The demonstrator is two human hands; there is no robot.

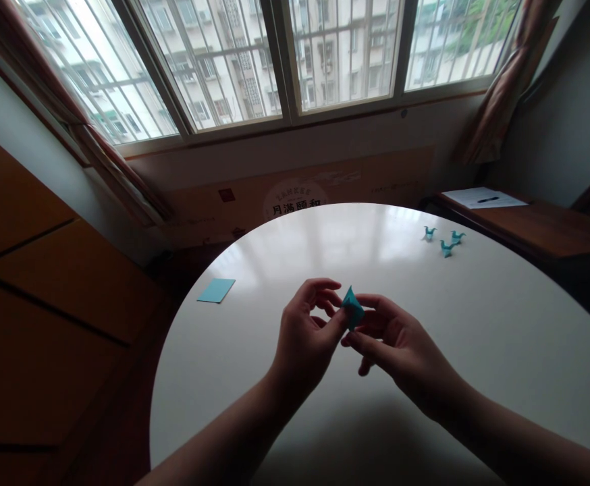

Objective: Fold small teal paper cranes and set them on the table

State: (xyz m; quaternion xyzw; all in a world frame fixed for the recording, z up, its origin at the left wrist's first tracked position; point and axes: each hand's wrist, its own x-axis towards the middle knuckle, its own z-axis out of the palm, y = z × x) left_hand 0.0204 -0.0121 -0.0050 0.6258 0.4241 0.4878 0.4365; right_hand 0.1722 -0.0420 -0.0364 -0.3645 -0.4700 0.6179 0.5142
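Note:
Between my two hands is a small piece of folded teal paper [354, 312], diamond-shaped with a point at the top, held above the table. My left hand [311, 324] pinches its left side, the thumb lying across the paper's face. On the other side, my right hand [393, 335] has its index finger at the paper's upper right edge and its thumb close to the bottom corner. The fingertips behind the paper are partly hidden.
Beneath my hands is a round white table [254, 405]. A teal paper stack [217, 290] lies at its left. Several folded paper cranes [446, 249] stand at the far right. Behind them, a brown desk [553, 229] carries a white sheet [482, 197] with a pen.

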